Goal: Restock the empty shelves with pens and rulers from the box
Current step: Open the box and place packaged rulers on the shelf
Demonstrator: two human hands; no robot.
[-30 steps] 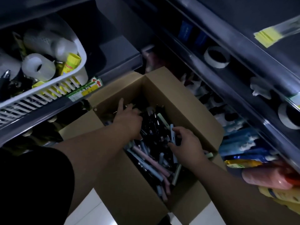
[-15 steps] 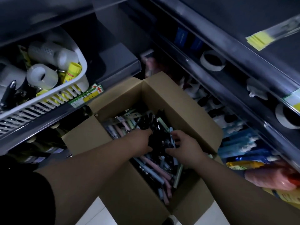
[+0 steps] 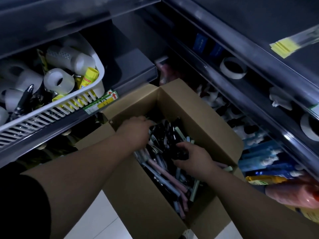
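Two hands are down in the box (image 3: pixel 198 114), so the step in hand is the grab: picking up pens to go on a shelf.

Head cam, the only view. The box is brown card w/ its flaps open. It sits on the pale floor (image 3: pixel 96 219) btwn the shelf rows. The pens (image 3: pixel 165 173) lie inside it in a big messy heap: pink, blue, green & black ones.

The right hand (image 3: pixel 193 157) is near the middle of the heap, palm down. Its fingers & thumb curl round a small bunch of dark pens (image 3: pixel 179 153). It looks like a real hold, not just a touch.

The left hand (image 3: pixel 136 130) is at the far-left side of the box, back of the hand up, arm stretched long from the lower left. Its fingertips dip into the heap & hide there, so I can't tell if it has hold of anything.

Next move, I think: lift the bunch straight up w/o dropping any, then take it to a bare spot. The dark shelf (image 3: pixel 134 66) just above the box, beside the white basket (image 3: pixel 51 114), looks bare & close, so that's prob. the place. Pens are thin & slippy, so a loose bunch may fan out. The left hand could help hold the ends even.

The basket is full of tape rolls (image 3: pixel 57 81) & a yellow glue stick (image 3: pixel 88 77).
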